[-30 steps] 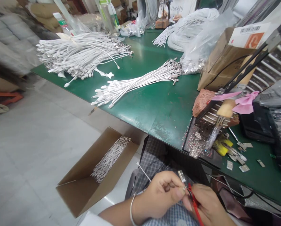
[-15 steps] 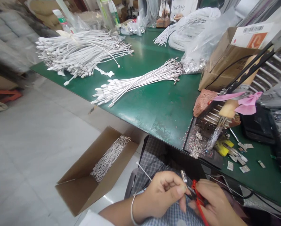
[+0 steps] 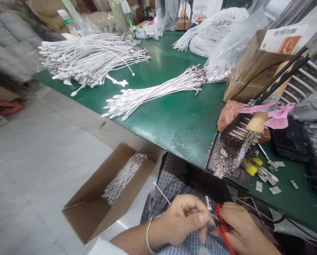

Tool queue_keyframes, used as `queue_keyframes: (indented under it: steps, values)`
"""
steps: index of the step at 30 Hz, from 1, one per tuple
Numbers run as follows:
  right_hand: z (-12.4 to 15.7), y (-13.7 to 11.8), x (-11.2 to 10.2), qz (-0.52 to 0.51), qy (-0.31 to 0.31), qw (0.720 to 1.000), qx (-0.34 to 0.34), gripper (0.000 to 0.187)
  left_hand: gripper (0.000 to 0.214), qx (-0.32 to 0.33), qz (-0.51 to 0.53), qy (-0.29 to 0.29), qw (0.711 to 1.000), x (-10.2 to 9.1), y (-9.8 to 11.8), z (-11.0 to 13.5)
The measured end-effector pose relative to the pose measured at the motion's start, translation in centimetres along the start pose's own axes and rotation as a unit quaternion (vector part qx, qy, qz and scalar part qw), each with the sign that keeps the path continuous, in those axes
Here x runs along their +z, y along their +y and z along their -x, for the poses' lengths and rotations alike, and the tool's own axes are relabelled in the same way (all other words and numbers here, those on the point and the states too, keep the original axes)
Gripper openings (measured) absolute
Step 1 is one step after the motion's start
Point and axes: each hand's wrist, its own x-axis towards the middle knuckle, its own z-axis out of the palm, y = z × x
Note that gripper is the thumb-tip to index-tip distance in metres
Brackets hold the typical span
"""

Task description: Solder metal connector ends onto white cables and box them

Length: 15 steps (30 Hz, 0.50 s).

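My left hand (image 3: 186, 219) pinches a white cable (image 3: 161, 193) near its metal USB plug (image 3: 207, 203), which sticks up past the fingertips. The cable's other end pokes out behind the hand. My right hand (image 3: 239, 225) is closed around red-handled pliers or cutters (image 3: 224, 226); which tool it is cannot be made out. Its jaws meet the cable end just below the plug, at my left fingertips. Both hands are above my lap, in front of the table edge. A loose bundle of similar white cables (image 3: 158, 90) lies on the green table (image 3: 185, 124).
An open cardboard box (image 3: 85, 221) with white cables stands low at the left. A larger cable pile (image 3: 92, 60) lies at the back left. At right are a soldering-iron-like tool (image 3: 245, 152), a yellow sponge (image 3: 252, 166), loose metal shells (image 3: 275, 190), a brick (image 3: 229, 115) and a paper bag (image 3: 243, 67).
Both hands stay nearly in place, with the plug and the red tool shifting slightly. The cable stays in my left hand and the tool in my right.
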Motion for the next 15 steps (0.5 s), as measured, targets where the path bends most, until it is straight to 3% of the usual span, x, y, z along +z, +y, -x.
queue_keyframes:
  steps: [10,15]
  values:
    - [-0.1,0.3,-1.2,0.02,-0.019,0.999,-0.018,0.036,0.046,-0.041,-0.008,-0.007,0.999,-0.4,0.1,0.1]
    - [0.8,0.0,0.6,-0.013,0.0,1.0,0.01,0.037,0.035,0.037,0.018,-0.025,0.999,-0.3,-0.9,-0.2]
